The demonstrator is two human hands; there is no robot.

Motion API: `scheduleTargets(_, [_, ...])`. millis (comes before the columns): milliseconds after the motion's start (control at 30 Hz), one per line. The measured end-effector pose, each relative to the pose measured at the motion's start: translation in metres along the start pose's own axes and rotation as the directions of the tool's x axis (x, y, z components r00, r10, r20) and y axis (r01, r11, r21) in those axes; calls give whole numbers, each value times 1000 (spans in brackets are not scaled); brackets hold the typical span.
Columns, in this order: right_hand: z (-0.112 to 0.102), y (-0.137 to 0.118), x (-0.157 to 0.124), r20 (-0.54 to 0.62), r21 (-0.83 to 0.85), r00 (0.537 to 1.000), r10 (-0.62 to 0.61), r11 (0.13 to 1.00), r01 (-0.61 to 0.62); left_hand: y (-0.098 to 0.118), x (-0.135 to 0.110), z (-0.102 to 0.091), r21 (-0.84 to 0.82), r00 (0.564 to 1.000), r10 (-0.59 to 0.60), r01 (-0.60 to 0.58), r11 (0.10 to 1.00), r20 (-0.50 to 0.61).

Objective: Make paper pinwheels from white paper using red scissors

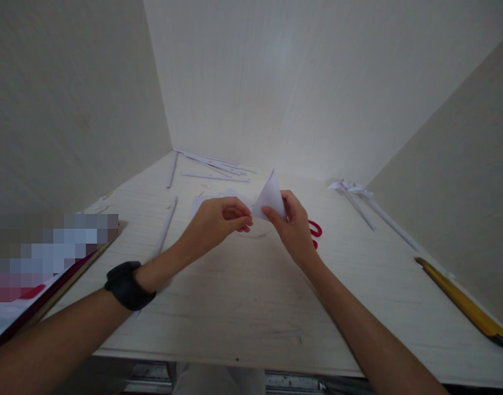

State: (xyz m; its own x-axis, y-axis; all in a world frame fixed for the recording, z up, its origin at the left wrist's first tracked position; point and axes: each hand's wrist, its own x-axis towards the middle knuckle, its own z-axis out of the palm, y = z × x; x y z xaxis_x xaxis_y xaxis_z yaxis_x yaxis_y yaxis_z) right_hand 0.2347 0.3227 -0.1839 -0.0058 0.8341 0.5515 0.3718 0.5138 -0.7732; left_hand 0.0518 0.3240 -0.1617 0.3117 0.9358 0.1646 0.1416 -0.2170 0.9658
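A folded white piece of paper (271, 198), shaped like a triangle with its point up, is held above the table. My right hand (291, 222) grips its right side, thumb in front and fingers behind. My left hand (230, 215) pinches the paper's lower left corner between thumb and fingertips. Under and behind my left hand lie flat white paper pieces (198, 204), partly covered. The red handles of a pair of scissors (316, 227) show beside my right hand; the rest of the scissors is hidden.
Several thin rolled paper sticks (218, 164) lie at the back left, and another stick (167, 225) lies by my left forearm. Paper pinwheel-like pieces (350, 188) with sticks rest at the back right. A yellow utility knife (461, 299) lies along the right wall.
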Motion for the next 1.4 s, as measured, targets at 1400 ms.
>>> scheduleTargets(1400, [1, -8, 0, 83, 34, 995, 52, 998, -55, -4, 4, -4, 35, 1000, -20, 21, 999, -12])
